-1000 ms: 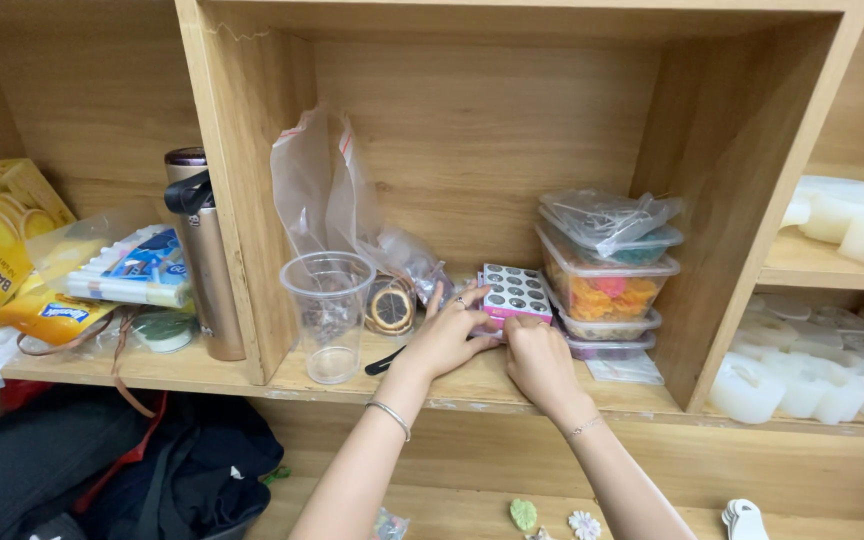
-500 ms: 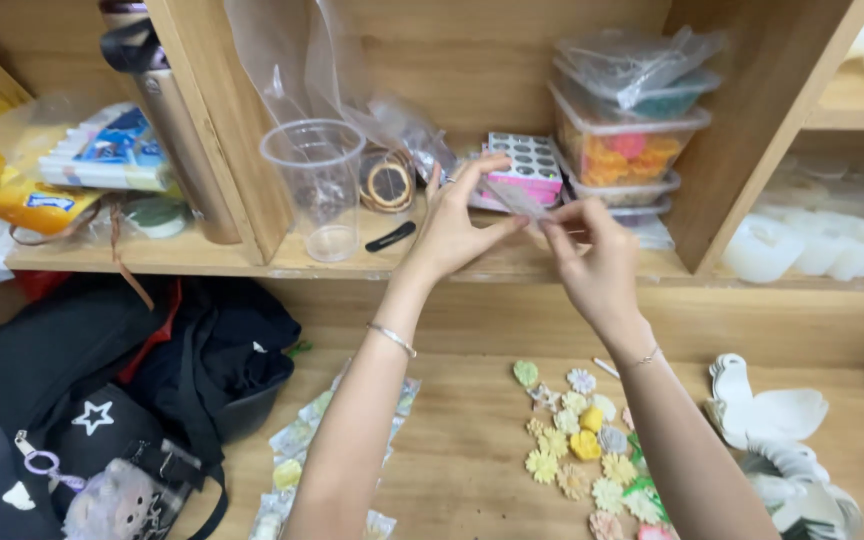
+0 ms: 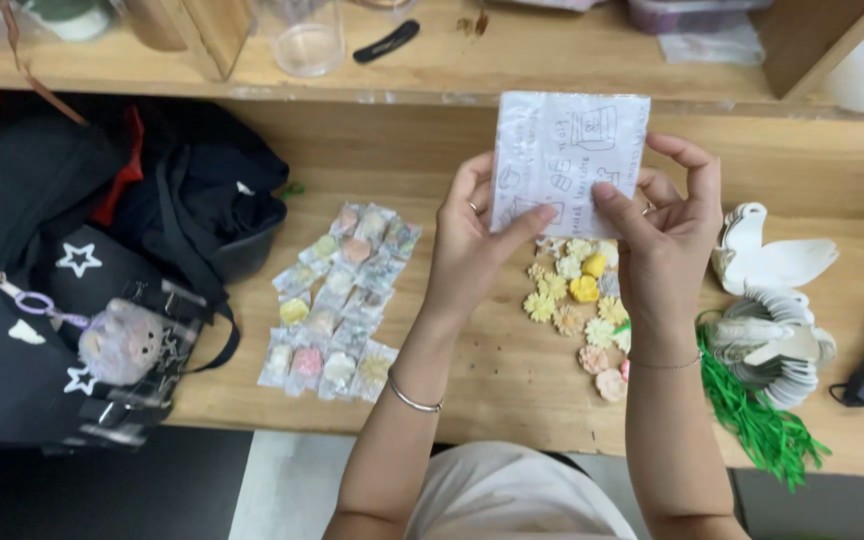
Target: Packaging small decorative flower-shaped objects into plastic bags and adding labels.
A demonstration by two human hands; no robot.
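We hold a small clear printed bag (image 3: pixel 567 160) between both hands, left hand (image 3: pixel 472 245) and right hand (image 3: pixel 667 240) pinching its lower edge; small flowers (image 3: pixel 577 295) lie just beneath our hands.

One printed bag (image 3: pixel 567 160) — two hands (image 3: pixel 472 250) (image 3: pixel 667 240)

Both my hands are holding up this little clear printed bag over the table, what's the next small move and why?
Probably rub the top edge of the clear printed bag apart to open it. Both the left hand and right hand pinch it flat by its lower corners, so its mouth looks closed. The loose flower pieces lie unwrapped just below, beside the wrapped pieces.
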